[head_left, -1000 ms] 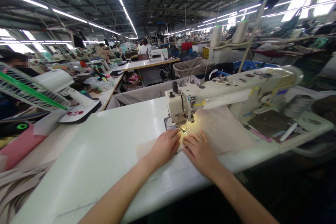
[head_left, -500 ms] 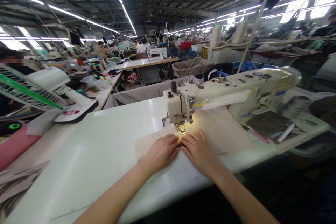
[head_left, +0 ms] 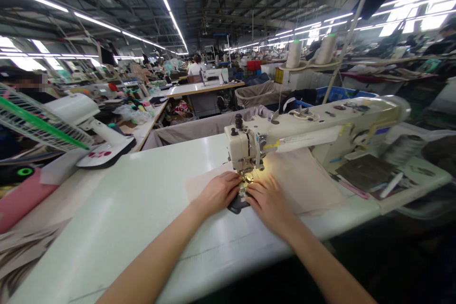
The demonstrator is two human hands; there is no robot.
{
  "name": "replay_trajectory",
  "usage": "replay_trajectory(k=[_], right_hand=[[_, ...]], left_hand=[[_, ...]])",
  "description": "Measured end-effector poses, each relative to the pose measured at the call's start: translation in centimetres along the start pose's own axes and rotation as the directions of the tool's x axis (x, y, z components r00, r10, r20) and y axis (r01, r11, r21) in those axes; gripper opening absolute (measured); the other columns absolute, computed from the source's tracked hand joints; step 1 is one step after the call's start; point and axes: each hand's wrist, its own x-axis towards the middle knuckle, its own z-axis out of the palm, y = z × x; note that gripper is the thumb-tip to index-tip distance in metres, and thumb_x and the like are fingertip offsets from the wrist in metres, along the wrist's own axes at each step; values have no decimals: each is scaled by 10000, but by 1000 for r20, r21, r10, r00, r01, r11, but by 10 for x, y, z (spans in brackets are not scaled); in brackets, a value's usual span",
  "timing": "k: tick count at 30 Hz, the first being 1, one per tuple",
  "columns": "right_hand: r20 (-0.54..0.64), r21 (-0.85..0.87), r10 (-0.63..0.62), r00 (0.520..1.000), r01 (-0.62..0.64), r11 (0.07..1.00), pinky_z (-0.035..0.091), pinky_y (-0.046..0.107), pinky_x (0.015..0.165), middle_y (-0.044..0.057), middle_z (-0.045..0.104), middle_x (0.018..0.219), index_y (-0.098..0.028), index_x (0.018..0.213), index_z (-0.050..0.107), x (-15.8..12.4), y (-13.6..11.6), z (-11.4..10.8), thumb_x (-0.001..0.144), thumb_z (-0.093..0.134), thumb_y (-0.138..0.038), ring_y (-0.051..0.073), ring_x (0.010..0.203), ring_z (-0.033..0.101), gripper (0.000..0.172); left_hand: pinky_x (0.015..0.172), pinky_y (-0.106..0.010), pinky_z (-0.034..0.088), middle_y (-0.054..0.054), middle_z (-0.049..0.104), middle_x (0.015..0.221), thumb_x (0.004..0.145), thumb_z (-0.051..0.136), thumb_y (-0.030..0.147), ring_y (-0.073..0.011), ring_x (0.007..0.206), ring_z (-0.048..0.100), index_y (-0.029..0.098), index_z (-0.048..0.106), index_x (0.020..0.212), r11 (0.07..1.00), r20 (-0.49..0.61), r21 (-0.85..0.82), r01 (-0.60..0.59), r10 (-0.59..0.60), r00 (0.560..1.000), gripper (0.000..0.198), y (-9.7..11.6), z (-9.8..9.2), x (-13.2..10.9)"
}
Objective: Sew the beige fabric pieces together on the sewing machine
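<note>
A beige fabric piece (head_left: 299,185) lies under the head of a white sewing machine (head_left: 245,147), spreading to both sides of the lit needle area. My left hand (head_left: 219,192) rests palm down on its left part, fingertips close to the presser foot. On the other side my right hand (head_left: 269,202) lies on the fabric with its fingers stretched out toward the needle. Between the hands a dark plate (head_left: 238,205) of the machine bed shows, in front of the needle. The fingers hide part of the fabric edge.
Scissors with pink handles (head_left: 352,187), a dark cloth (head_left: 366,173) and a grey thread cone (head_left: 402,149) lie at the right. A white fan (head_left: 74,109) stands left. Behind the pale table (head_left: 142,199) are a grey fabric bin (head_left: 210,126) and thread cones (head_left: 294,54).
The fabric has moved forward, away from me, baring the dark plate between my hands. My left hand has shifted slightly forward and away from the right. The whole view has shifted slightly.
</note>
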Motion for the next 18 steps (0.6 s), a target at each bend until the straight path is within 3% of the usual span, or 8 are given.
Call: replay_trajectory(k=[10, 18], right_hand=[[2, 6, -3, 1000, 3, 1000, 239, 607, 1149, 65, 687, 1193, -221, 1121, 667, -5, 1, 3, 1005, 527, -253, 247, 1181, 575, 185], [-26, 20, -8, 1000, 9, 1000, 221, 591, 1160, 71, 686, 1191, -226, 1160, 654, -9, 1, 3, 1028, 468, -268, 235, 1175, 571, 232]], left_hand=[[1038, -383, 502, -114, 666, 1193, 1018, 411, 241, -221, 1163, 599, 170, 665, 1180, 1000, 5, 1, -30, 30, 1000, 309, 0, 2, -2], [980, -364, 524, -97, 694, 1144, 1005, 386, 186, -209, 1068, 636, 179, 683, 1138, 999, 32, -25, 36, -35, 999, 326, -3, -5, 5]])
